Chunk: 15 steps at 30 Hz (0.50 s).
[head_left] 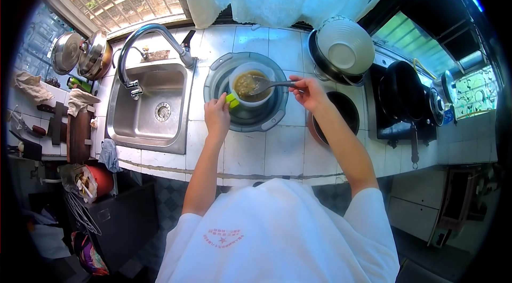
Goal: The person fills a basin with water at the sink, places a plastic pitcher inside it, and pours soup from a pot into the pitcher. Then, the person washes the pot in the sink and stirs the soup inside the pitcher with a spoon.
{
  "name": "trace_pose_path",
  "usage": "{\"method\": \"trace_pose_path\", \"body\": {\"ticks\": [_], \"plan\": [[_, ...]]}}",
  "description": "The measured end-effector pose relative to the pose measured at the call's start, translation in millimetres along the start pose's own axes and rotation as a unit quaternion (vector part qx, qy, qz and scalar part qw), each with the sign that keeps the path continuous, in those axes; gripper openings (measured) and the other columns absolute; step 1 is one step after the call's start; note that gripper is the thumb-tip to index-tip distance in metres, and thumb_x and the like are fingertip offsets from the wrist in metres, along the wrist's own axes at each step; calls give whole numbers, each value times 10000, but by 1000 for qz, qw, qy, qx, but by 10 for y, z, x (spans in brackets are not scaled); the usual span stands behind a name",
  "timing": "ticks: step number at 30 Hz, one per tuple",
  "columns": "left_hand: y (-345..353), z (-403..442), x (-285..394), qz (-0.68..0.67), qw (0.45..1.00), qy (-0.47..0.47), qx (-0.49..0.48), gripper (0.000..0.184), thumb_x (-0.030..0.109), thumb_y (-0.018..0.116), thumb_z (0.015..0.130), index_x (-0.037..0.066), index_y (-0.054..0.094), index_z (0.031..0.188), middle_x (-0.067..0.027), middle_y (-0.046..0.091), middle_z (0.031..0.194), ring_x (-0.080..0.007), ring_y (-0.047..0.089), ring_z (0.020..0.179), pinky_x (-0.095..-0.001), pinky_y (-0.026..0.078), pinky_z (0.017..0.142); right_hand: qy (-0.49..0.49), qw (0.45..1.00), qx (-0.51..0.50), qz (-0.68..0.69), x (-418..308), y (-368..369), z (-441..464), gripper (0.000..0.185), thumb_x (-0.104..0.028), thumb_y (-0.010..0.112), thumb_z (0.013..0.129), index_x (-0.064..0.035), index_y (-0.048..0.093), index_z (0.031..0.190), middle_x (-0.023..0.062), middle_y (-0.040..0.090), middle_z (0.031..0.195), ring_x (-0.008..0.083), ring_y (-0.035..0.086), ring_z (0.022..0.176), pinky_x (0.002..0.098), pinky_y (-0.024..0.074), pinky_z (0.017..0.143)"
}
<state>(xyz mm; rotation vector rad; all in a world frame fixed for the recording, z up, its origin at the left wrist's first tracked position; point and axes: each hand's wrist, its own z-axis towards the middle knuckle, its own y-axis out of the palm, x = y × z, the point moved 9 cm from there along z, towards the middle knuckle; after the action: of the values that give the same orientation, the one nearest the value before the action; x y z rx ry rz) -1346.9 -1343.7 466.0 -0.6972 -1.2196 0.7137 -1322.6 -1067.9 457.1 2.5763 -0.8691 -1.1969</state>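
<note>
white-tiled counter [245, 149] crosses the kitchen. near its centre, a white bowl [255, 104] of lumpy, soupy food [244, 83] sits within the rim of a round basin [214, 77]. the bowl is probably stiff, fairly weighty when filled, and apt to slop if tipped; the bright green grip [232, 100] at its edge looks the surest place to hold, and the left hand [217, 114] is closed on it. the right hand [308, 93] grips a spoon [261, 86] by its handle, head dipped in the food. farther out, a steel sink [178, 136] lies left and a black pan [400, 91] right.
</note>
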Motion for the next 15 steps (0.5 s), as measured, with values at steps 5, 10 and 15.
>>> {"method": "trace_pose_path", "body": {"ticks": [5, 10, 15], "plan": [[-19, -3, 23, -3, 1000, 2, -1, 275, 84, 554, 847, 67, 605, 1116, -102, 559, 839, -245, 483, 821, -325, 436, 739, -24, 999, -19, 28, -84, -22, -122, 328, 29, 464, 740, 5, 595, 1040, 139, 597, 778, 124, 559, 572, 176, 484, 525], [-7, 0, 6, -3, 1000, -5, -6, 277, 84, 553, 850, 62, 601, 1122, -113, 562, 857, -244, 487, 834, -322, 438, 747, -140, 987, -58, -50, -223, 106, -336, 289, 25, 491, 726, 24, 623, 982, 135, 591, 773, 135, 553, 584, 190, 455, 545], [-7, -7, 8, -2, 1000, -5, -8, 267, 87, 544, 861, 60, 601, 1120, -112, 566, 867, -243, 487, 838, -318, 441, 751, -299, 928, -94, -202, -295, 379, -723, 254, 39, 538, 661, 18, 666, 879, 53, 563, 781, 114, 514, 602, 203, 415, 538]]}}
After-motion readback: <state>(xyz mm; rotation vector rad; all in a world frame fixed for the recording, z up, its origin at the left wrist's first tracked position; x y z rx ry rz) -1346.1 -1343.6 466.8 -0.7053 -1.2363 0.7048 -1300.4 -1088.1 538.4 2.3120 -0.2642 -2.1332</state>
